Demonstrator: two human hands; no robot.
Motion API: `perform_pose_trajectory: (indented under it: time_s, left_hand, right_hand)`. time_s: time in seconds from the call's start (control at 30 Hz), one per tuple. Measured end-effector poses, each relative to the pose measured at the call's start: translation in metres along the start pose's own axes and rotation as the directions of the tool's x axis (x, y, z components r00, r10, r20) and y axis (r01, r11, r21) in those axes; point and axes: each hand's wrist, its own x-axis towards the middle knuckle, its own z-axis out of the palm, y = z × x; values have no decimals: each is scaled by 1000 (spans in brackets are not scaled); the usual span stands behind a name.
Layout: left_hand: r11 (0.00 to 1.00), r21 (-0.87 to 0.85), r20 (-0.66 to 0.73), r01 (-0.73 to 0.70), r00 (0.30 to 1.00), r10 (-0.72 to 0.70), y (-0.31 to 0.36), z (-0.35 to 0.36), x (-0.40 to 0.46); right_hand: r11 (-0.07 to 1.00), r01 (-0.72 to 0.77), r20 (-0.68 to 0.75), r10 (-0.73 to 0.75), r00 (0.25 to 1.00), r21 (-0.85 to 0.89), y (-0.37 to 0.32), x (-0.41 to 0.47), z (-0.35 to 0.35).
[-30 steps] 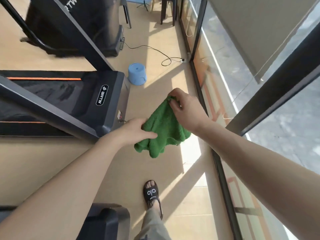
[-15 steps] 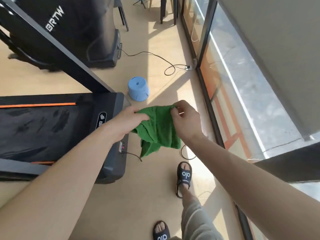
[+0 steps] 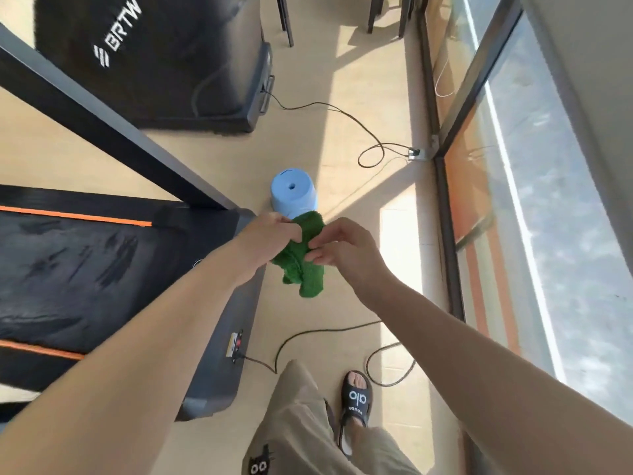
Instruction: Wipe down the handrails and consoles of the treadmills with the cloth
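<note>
Left hand (image 3: 274, 231) gripping the bunched green cloth (image 3: 303, 260), right hand (image 3: 346, 250) at three o'clock pinching it with fingers (image 3: 317, 258).

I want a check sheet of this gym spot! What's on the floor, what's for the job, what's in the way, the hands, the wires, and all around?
Surface: tan floor, sunlit patches.
Job's things: green cloth bunched, in the air; near treadmill, belt scuffed; second treadmill behind.
Clutter: upturned blue bucket on the floor beside the near treadmill.
Grippers: left hand grips the cloth; right hand pinches it with fingertips.
Cables: far cable runs to a floor socket; near cable loops by the sandalled foot.
Surroundings: glass wall on the right; chair legs beyond.
</note>
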Motion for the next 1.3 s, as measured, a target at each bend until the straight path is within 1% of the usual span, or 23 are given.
perform_pose_trajectory:
  time_s: [0.03,0.07,0.13,0.17,0.23,0.3,0.37,0.43,0.47,0.57,0.6,0.67,0.7,0.77,0.83,0.93,1.0,1.07,1.17,1.3]
  left_hand:
    - [999,32,-1,-16,1000,16,11,-6,12]
    - [998,51,8,-24,1000,24,23,-13,30]
    - [998,58,15,-23,1000,22,42,-27,67]
    - [999,44,15,-27,1000,27,43,-27,68]
    - [1000,-5,29,-24,999,24,55,-39,106]
    - [999,-31,50,-16,999,17,67,-51,147]
    - [999,-53,43,-10,999,12,75,-65,197]
    - [999,-53,20,9,1000,-8,77,-81,253]
    - [998,-54,8,29,1000,-28,77,-88,277]
    - [994,-76,0,84,996,-84,68,-108,360]
    - [991,-102,-7,82,997,-83,65,-112,385]
    - [984,-154,-35,92,995,-98,52,-117,443]
    - [982,-163,-72,91,992,-104,47,-116,459]
    - [976,-197,-121,88,986,-113,34,-115,491]
    - [978,-187,-161,91,979,-122,17,-112,541]
    - [993,-65,-244,99,963,-112,-18,-104,617]
    - [995,8,-295,101,951,-94,-43,-96,662]
    - [995,32,-346,92,935,-75,-79,-84,716]
    - [992,86,-366,88,929,-51,-135,-59,799]
    - [987,142,-373,79,928,-21,-202,-33,880]
  right_hand:
    - [1000,-13,3,13,1000,16,-7,17,-3]
    - [1000,-21,6,21,1000,-6,-16,40,-7]
    - [987,-21,0,21,1000,-160,-28,86,-13]
    - [972,-15,14,18,1000,-236,-29,89,-16]
    - [955,-79,83,107,991,-286,-37,132,-25]
    - [942,-202,158,250,955,-269,-38,178,-33]
    - [914,-291,195,352,916,-283,-37,232,-39]
    - [908,-341,221,394,892,-243,-33,288,-40]
    - [909,-371,217,407,887,-188,-33,313,-41]
    - [891,-451,156,452,878,-39,-27,399,-41]
    - [887,-462,132,458,879,-3,-27,426,-39]
    - [887,-458,75,453,888,61,-22,479,-34]
    - [891,-447,35,446,895,85,-20,494,-30]
    - [903,-421,-33,425,904,89,-10,528,-23]
    - [915,-404,-98,403,910,14,11,580,-12]
    - [902,-363,-166,331,929,-234,58,655,5]
    - [884,-332,-163,294,942,-328,91,696,11]
    - [870,-262,-114,236,965,-418,136,744,16]
    - [839,-172,-84,150,985,-516,214,814,16]
    - [800,-105,-65,82,994,-590,302,880,14]
